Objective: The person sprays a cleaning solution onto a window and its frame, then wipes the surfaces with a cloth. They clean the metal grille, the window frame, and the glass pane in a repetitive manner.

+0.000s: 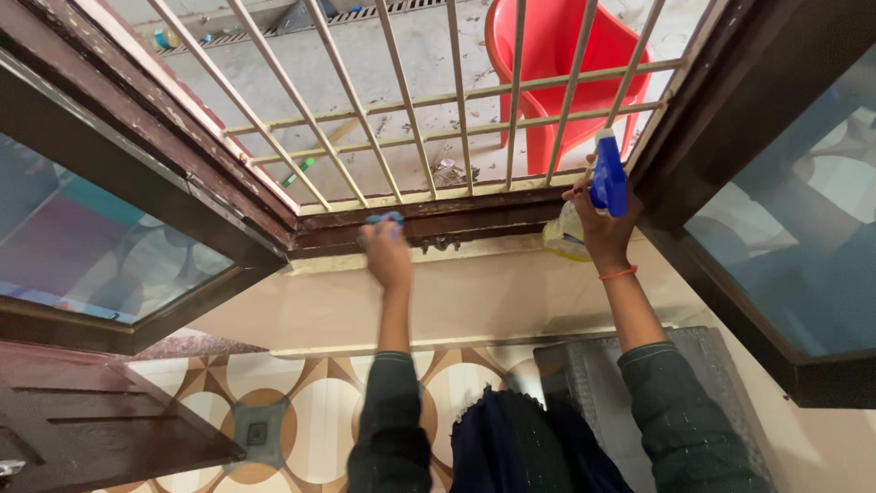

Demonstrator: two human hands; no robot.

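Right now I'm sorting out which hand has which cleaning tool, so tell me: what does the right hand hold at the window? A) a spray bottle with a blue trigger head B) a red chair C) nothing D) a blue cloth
A: the right hand grips a spray bottle with a blue trigger head, while the left hand presses a blue cloth on the brown window frame.

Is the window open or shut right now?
Open. Both glazed window sashes swing inward, leaving the metal grille and the red chair outside directly visible.

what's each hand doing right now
Left hand: pressed on a blue cloth on the window sill.
Right hand: closed around a spray bottle.
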